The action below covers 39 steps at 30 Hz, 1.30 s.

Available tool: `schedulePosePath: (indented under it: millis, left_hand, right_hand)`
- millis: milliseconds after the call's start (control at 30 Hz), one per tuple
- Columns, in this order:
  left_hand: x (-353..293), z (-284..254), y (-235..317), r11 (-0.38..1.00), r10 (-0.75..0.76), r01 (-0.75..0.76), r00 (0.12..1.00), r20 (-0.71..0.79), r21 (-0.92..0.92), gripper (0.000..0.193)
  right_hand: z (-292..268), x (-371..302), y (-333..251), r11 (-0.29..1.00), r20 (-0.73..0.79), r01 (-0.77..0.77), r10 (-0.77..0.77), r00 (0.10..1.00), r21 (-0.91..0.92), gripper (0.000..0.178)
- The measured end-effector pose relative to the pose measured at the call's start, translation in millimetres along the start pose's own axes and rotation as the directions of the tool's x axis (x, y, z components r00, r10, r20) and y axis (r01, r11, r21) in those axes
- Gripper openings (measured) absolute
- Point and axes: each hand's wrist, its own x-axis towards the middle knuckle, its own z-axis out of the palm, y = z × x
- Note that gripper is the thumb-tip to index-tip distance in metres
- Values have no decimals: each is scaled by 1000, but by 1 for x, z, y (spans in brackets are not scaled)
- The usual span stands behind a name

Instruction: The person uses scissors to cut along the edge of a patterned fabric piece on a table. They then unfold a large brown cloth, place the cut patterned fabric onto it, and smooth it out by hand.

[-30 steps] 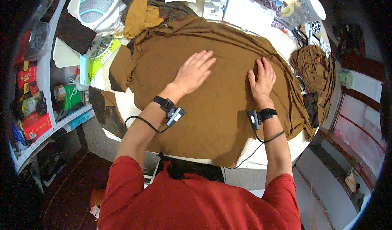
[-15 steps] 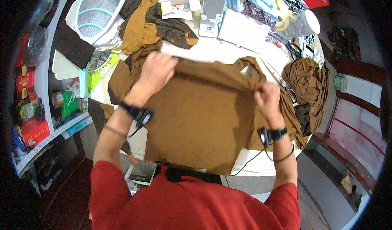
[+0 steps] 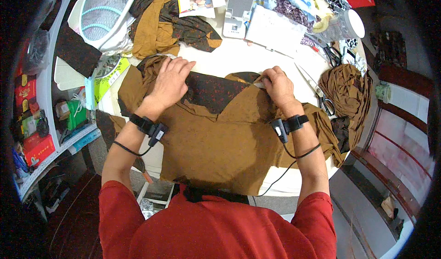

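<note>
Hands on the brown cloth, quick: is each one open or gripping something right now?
Left hand: open, fingers extended over the brown cloth.
Right hand: closed, fingers curled, apparently pinching the brown cloth's edge.

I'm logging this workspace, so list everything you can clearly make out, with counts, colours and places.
Large spread cloth: 1, brown, table centre
Red-flecked fabric area: 1, dark, spread cloth's upper part
Crumpled cloth bundle: 1, brown, right
Long-bladed metal scissors: 1, silver-black, beside bundle
Folding plastic stand: 1, white-grey, top centre
Open cardboard box: 1, white, left of stand
Lidded plastic jar: 1, clear-white, upper right
Oval mesh frame: 1, white-blue, upper left
Round-edged table: 1, white, beneath cloth
Left hand: 1, bare, cloth's upper left
Right hand: 1, bare, cloth's upper right
</note>
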Motion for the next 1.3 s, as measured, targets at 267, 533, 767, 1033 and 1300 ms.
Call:
schedulePosePath:
  millis: [267,533,767,1033,1300]
  left_hand:
    - [-21,-30,-38,990,137,-136,963,232,-23,77]
    - [-28,-32,-46,962,268,-274,943,195,3,45]
    - [-15,-42,-47,971,87,-97,995,-57,-216,13]
    - [-6,-46,-41,936,-271,261,963,-11,-237,16]
    - [-4,-57,-50,896,-233,238,971,59,-375,28]
  right_hand:
    - [-89,-33,106,608,-402,-111,639,656,786,15]
    - [-132,-102,141,392,-231,-135,749,621,910,33]
    - [-33,-113,98,834,-28,-295,347,937,467,43]
    - [0,-24,6,938,-18,-216,229,973,271,23]
    - [25,12,-15,975,65,-190,184,981,113,16]
